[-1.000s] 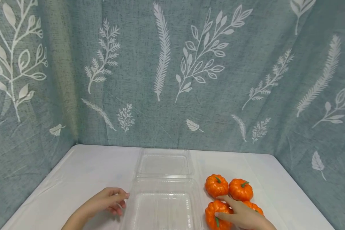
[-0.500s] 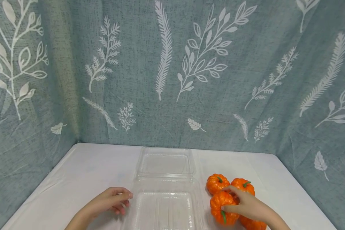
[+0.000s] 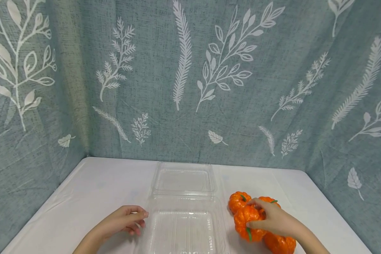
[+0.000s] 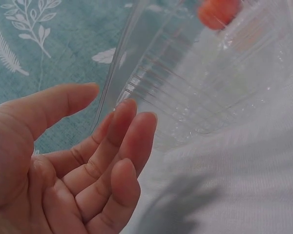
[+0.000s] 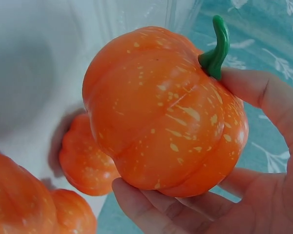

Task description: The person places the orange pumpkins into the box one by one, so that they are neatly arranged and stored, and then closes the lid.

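Note:
My right hand (image 3: 274,218) grips an orange toy pumpkin (image 3: 245,221) with a green stem, thumb beside the stem and fingers round the opposite side. In the right wrist view this pumpkin (image 5: 158,114) is raised above the others. A clear plastic clamshell box (image 3: 181,234) lies open in the middle of the table, its lid (image 3: 182,180) folded back. Just left of the box's edge is my left hand (image 3: 124,221), fingers loosely bent and holding nothing. The left wrist view shows its fingertips close to the clear wall (image 4: 151,83); contact cannot be told.
Beside the held pumpkin are more pumpkins: one behind it (image 3: 238,201), one partly hidden by my right hand (image 3: 266,199) and one nearer the front (image 3: 280,243). The white tablecloth (image 3: 114,187) ends at a blue-green leaf-patterned curtain (image 3: 165,141) behind and at both sides.
My right hand has lifted the pumpkin and shifted it slightly right and away from me. The left hand stays near the box edge. The head view has tilted slightly.

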Action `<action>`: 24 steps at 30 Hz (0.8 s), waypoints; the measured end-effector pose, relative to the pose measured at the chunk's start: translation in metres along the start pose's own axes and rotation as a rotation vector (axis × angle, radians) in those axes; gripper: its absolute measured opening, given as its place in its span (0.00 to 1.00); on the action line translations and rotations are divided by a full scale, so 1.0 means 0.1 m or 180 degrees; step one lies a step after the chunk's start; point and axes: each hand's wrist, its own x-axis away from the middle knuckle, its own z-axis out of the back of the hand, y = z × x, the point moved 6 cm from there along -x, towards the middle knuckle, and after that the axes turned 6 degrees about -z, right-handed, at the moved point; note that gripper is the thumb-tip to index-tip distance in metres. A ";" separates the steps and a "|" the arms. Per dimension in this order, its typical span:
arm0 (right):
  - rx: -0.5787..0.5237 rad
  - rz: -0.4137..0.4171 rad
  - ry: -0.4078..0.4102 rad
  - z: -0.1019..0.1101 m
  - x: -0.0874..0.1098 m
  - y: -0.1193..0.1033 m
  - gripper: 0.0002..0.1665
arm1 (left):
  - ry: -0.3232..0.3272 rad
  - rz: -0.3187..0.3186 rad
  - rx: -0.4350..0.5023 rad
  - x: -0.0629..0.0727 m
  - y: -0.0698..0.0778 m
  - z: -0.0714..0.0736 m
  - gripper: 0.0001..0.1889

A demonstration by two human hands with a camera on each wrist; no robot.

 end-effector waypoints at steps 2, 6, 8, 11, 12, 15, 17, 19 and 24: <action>0.0033 0.0062 -0.0025 0.01 0.00 -0.03 0.30 | -0.0009 -0.0023 0.0022 0.00 0.00 0.00 0.21; 0.0073 0.0104 -0.0123 0.03 -0.02 -0.02 0.29 | -0.0020 -0.0065 0.0049 0.01 0.00 0.00 0.20; 0.0087 0.0139 -0.0174 0.03 -0.04 -0.02 0.29 | -0.0006 -0.0073 0.0052 0.02 0.00 0.00 0.19; 0.0172 0.0162 -0.0203 0.05 -0.07 -0.04 0.29 | 0.0017 -0.0073 0.0042 0.02 0.01 0.00 0.19; 0.0198 0.0181 -0.0205 0.05 -0.08 -0.06 0.30 | 0.0026 -0.0076 0.0034 0.03 0.02 0.00 0.19; 0.0227 0.0194 -0.0232 0.07 -0.11 -0.11 0.30 | 0.0043 -0.0086 0.0009 0.03 0.03 -0.01 0.19; 0.0200 0.0198 -0.0255 0.07 -0.13 -0.15 0.30 | 0.0054 -0.0093 -0.0012 0.04 0.04 -0.01 0.19; 0.0170 0.0185 -0.0272 0.07 -0.15 -0.18 0.30 | 0.0061 -0.0092 -0.0034 0.04 0.04 -0.01 0.19; 0.0155 0.0227 -0.0281 0.06 -0.21 -0.29 0.30 | 0.0083 -0.0072 -0.0058 0.04 0.04 -0.01 0.18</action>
